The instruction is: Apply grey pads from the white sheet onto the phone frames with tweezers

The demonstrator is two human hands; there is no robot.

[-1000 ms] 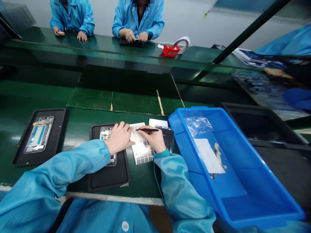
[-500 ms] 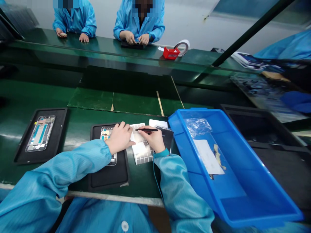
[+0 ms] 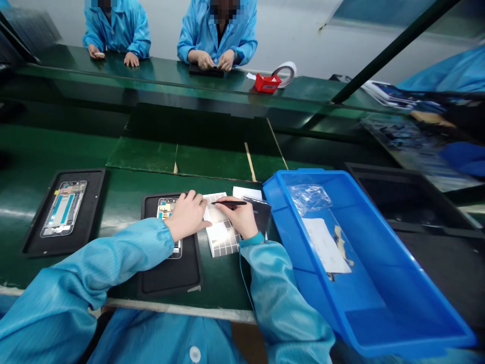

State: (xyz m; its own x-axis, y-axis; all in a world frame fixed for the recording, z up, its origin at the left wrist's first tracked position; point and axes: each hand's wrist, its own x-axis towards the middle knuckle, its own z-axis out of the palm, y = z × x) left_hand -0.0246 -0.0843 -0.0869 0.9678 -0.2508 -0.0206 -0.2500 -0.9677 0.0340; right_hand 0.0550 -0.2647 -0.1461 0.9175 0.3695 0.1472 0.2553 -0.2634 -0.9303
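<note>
Head view: right hand (image 3: 242, 221) grasps slim black tool (image 3: 238, 203), tip at gridded sheet (image 3: 224, 246), just off centre toward seven o'clock. No piece seen lifted free; work on sheet looks unfinished. Left hand (image 3: 187, 216) at sheet's nine-o'clock edge, partly covering device frame (image 3: 165, 206) in black tray (image 3: 170, 278); whether it pinches anything, cannot tell. Second frame (image 3: 65, 208), farther toward nine o'clock, untouched; done or waiting, unclear.

Head view: slight shift since a second ago | red holder (image 3: 268, 83): lower in view | far-left tray (image 3: 90, 215): slightly rightward
</note>
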